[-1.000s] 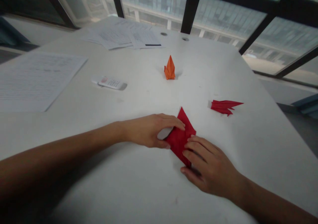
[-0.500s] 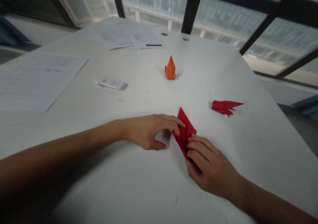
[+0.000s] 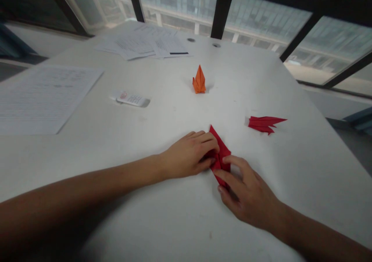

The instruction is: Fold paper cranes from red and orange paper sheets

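Observation:
A folded piece of red paper (image 3: pixel 222 148) lies on the white table, pointing away from me at its far tip. My left hand (image 3: pixel 193 153) is closed on its left edge, with thumb and fingers pinching the paper. At its right side my right hand (image 3: pixel 247 192) rests with fingers spread apart, fingertips touching the paper's surface and the thumb at its near edge. The fingers cover part of the folds.
An orange folded paper figure (image 3: pixel 199 81) stands beyond the hands. A red folded figure (image 3: pixel 264 124) lies to the right. A white labelled object (image 3: pixel 131 98) and printed sheets (image 3: pixel 43 99) are on the left; more papers (image 3: pixel 139 41) lie at the back.
My left hand has moved right and closed its thumb and fingers on the red paper. The fingers of my right hand have spread apart.

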